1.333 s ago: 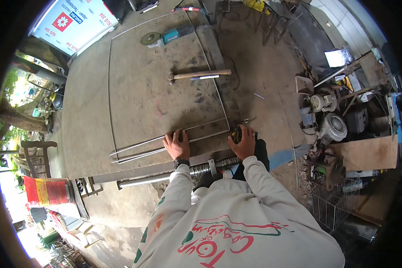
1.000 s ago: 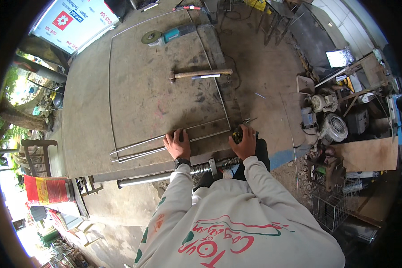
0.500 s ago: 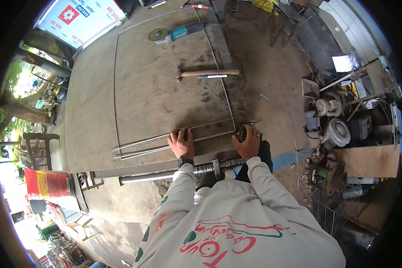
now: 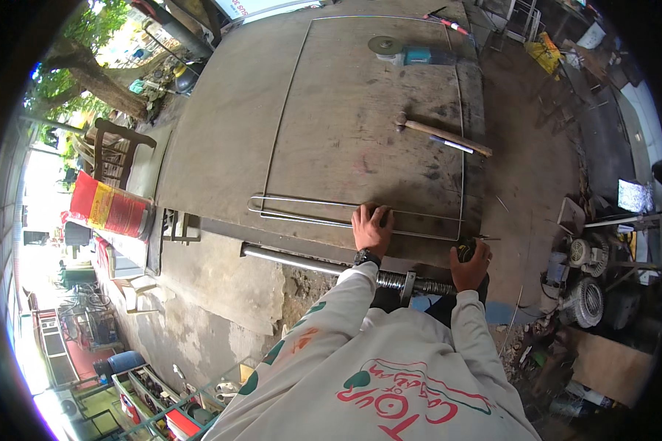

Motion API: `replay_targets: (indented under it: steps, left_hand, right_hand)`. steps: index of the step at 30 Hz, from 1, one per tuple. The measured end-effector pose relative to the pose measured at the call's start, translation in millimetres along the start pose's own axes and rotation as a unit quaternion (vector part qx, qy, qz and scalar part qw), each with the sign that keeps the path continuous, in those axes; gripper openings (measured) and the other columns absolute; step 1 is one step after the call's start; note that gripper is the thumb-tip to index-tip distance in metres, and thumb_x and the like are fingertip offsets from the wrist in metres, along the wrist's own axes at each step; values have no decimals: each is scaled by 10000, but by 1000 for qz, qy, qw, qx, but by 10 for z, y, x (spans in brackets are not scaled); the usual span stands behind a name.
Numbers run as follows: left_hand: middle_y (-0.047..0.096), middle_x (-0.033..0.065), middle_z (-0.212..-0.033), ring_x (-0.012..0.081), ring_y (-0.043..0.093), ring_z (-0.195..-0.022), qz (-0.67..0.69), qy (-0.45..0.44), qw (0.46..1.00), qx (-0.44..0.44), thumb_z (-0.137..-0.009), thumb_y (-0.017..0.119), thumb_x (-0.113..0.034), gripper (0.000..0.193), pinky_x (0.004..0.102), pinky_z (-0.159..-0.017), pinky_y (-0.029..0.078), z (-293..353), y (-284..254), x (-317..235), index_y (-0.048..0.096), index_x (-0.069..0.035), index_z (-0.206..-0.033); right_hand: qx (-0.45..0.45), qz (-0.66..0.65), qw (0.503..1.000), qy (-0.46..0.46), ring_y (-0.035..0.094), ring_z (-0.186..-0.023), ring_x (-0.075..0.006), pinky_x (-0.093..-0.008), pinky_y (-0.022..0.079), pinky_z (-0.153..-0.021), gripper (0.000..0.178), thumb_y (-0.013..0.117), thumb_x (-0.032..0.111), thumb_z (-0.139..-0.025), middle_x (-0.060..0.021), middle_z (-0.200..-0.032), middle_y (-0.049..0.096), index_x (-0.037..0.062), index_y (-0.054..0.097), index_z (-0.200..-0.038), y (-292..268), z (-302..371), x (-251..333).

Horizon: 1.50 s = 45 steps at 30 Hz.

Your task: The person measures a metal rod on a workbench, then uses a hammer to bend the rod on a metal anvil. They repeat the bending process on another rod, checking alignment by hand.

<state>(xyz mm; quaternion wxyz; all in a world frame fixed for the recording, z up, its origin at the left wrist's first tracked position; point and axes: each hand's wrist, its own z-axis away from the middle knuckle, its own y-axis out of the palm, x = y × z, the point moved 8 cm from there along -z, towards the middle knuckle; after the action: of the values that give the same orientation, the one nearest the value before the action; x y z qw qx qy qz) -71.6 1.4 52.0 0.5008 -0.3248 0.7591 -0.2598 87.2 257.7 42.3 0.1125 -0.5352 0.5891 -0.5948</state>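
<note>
My left hand (image 4: 373,231), wearing a dark wristwatch, has its fingers closed over the thin metal rod (image 4: 312,220) near the table's front edge. This rod forms a long narrow loop with a rounded left end, joined or overlapping with a big rectangular rod outline on the tabletop. At the table's front right corner my right hand (image 4: 472,270) grips a black and yellow tape measure (image 4: 465,250). A thin strip pokes out to the right beside it. Further back lie a wooden-handled hammer (image 4: 445,134), a marker pen (image 4: 451,144) and a teal angle grinder (image 4: 412,55).
A metal pipe (image 4: 294,259) with a threaded section runs below the table (image 4: 221,147) edge, close to my body. To the left stand a wooden chair (image 4: 118,151) and a red and yellow sack (image 4: 109,208). Motors (image 4: 582,301) and scrap crowd the right side.
The view has turned, so the table and both hands appear further right. My left hand stays on the rod and my right hand keeps the tape measure at the corner.
</note>
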Motion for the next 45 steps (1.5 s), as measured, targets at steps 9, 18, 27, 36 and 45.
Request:
replay_targets:
  steps: [9,18,27,36,45]
  left_hand:
    - [583,57,-1028,298,535,-1001,-4,-7,1000,1,-804,728,-211,169,427,-893,441,14,6,7,718,-153,-963]
    - [587,60,-1036,299,536,-1014,1,-13,1000,5,-798,730,-201,177,430,-900,444,-10,2,-7,723,-158,-970]
    - [579,58,-1041,296,537,-1010,-5,-9,1000,0,-805,722,-214,170,428,-903,437,-6,5,5,707,-161,-966]
    - [580,55,-1041,292,537,-1021,3,-13,1000,7,-801,723,-210,176,423,-915,435,-5,12,21,707,-153,-967]
    - [587,63,-1033,299,537,-1006,-2,-10,1000,8,-805,729,-220,182,425,-907,439,-14,-4,5,720,-147,-972]
  right_hand:
    - [6,-6,1000,6,550,-1055,-393,-513,455,-897,565,760,298,-748,-160,-1144,530,83,496,-1199,0,-14,-7]
    - [1,-10,1000,5,547,-1057,-390,-513,466,-874,568,767,292,-737,-158,-1140,530,84,496,-1190,19,-20,-26]
    - [-1,-7,1000,-5,541,-1049,-393,-516,466,-876,561,767,281,-739,-160,-1126,527,73,495,-1183,0,-29,13]
    - [3,-9,1000,-4,544,-1051,-390,-515,465,-883,559,765,281,-742,-156,-1126,528,72,500,-1188,4,-28,13]
    - [8,-16,1000,9,538,-1061,-385,-499,439,-903,573,770,285,-739,-163,-1135,541,61,504,-1195,22,-22,-9]
